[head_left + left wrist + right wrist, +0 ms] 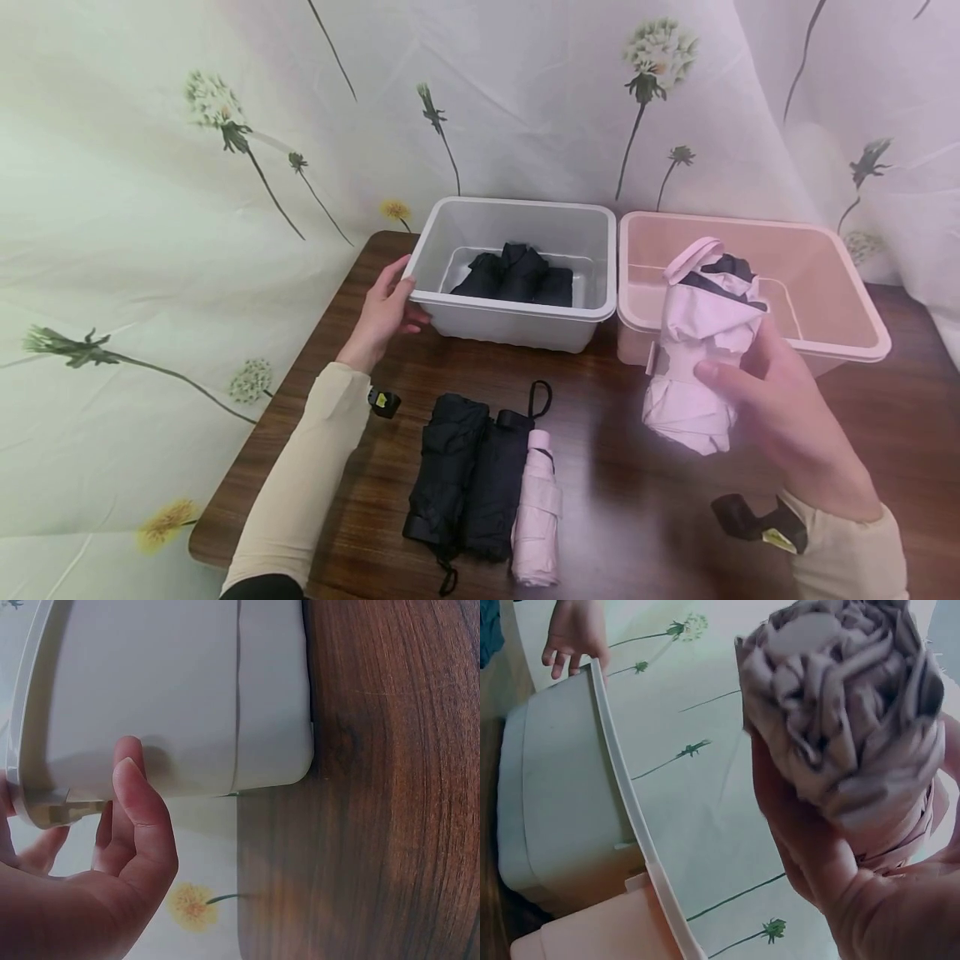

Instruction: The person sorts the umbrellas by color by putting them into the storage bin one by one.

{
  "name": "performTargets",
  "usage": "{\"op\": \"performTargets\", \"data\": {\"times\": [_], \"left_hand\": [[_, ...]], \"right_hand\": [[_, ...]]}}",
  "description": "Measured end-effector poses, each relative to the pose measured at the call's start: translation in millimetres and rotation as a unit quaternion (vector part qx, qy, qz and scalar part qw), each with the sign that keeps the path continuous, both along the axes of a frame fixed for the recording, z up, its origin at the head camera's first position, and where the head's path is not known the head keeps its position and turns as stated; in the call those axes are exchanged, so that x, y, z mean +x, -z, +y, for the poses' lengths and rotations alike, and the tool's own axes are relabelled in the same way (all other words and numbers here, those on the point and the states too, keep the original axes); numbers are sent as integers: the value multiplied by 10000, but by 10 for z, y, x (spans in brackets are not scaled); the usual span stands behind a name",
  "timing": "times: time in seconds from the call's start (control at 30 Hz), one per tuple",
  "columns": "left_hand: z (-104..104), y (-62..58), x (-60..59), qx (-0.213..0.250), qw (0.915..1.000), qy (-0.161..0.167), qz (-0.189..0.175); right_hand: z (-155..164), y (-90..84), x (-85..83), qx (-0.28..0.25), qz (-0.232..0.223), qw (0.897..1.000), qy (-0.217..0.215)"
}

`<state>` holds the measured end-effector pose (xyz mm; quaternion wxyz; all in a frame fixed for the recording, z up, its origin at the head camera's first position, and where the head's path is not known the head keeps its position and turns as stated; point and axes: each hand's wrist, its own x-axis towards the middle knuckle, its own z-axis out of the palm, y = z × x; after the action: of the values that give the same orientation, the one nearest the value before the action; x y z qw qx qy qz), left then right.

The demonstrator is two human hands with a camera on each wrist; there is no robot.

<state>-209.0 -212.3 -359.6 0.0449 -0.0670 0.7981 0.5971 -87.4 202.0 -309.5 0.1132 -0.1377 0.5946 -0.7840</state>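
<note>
Right hand [787,408] holds a crumpled pink fabric umbrella [697,350].

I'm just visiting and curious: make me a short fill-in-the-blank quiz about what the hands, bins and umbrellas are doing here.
1. The right hand holds a folded umbrella coloured ____.
2. The left hand rests on the rim of the ____ bin.
3. The pink bin stands to the ____ of that bin.
4. The umbrellas on the table number ____: two black, one pink.

Missing words: pink; white; right; three
</note>
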Motion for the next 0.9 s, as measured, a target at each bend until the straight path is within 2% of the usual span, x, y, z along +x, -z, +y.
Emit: {"op": "performTargets", "data": {"times": [0.2, 0.53, 0.67, 0.9], "left_hand": [[-7, 14, -16, 21, 10000, 51, -7], [-99, 225, -150, 22, 10000, -41, 43], [-112, 261, -168, 17, 9999, -57, 105], [-112, 261, -168, 35, 9999, -34, 137]], "right_hand": [[52, -27, -83, -687, 372, 9969, -118], [157, -98, -213, -1156, 388, 9885, 892], [202, -125, -283, -1288, 364, 9833, 1234], [238, -137, -415, -1482, 335, 9797, 1307]]}}
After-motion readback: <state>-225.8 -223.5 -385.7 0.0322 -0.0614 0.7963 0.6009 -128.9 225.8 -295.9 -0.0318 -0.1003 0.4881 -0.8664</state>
